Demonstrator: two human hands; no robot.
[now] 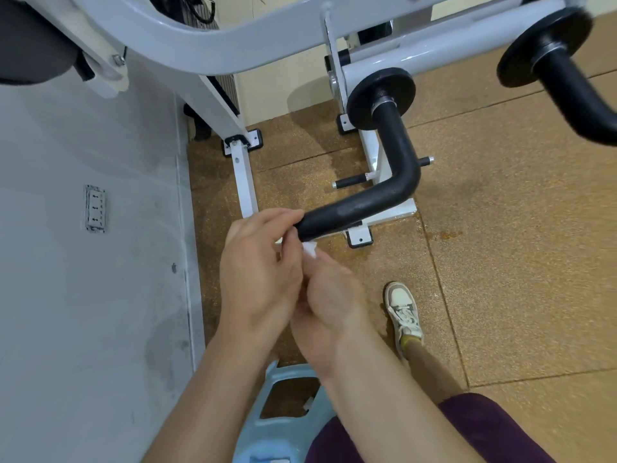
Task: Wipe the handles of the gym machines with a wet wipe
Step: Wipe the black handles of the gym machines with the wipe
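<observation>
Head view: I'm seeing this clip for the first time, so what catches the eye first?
A thick black bent handle juts from the white machine frame across the centre. Just below its free end the left hand and right hand meet, pinching a small white wipe between them. A second black handle sits top right.
</observation>
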